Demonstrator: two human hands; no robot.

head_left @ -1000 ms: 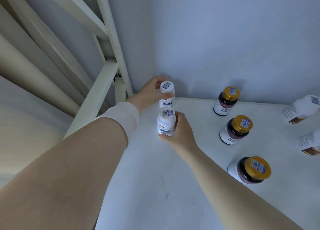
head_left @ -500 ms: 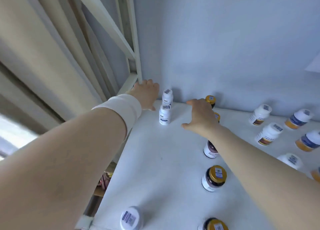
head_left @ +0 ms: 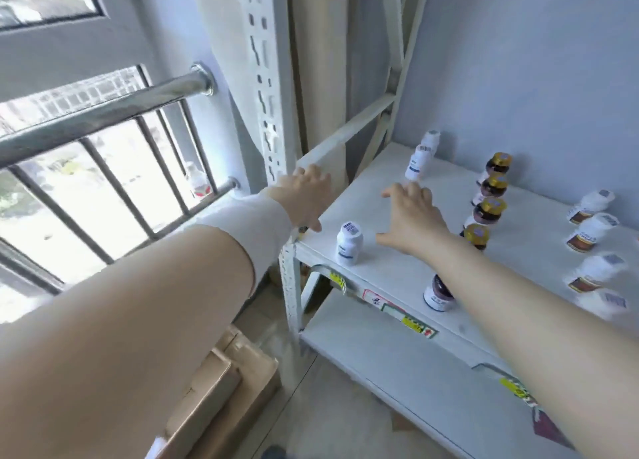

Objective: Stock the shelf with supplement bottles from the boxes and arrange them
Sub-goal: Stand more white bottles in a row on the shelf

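Observation:
Two small white bottles stand in a line at the back left of the white shelf: the nearer one and one behind it. A third white bottle stands near the shelf's front left corner. My left hand hovers open over the shelf's left edge, holding nothing. My right hand is open with spread fingers above the shelf, between the front bottle and a row of dark gold-capped bottles. My right forearm partly hides another dark bottle.
Several white bottles with brown labels stand at the shelf's right. A lower shelf lies beneath. A cardboard box sits on the floor at the left, beside the slotted upright post and a window railing.
Both hands let go of the two white bottles at the back left and pulled back toward the shelf's front. The camera drew back, showing the shelf front, box and window.

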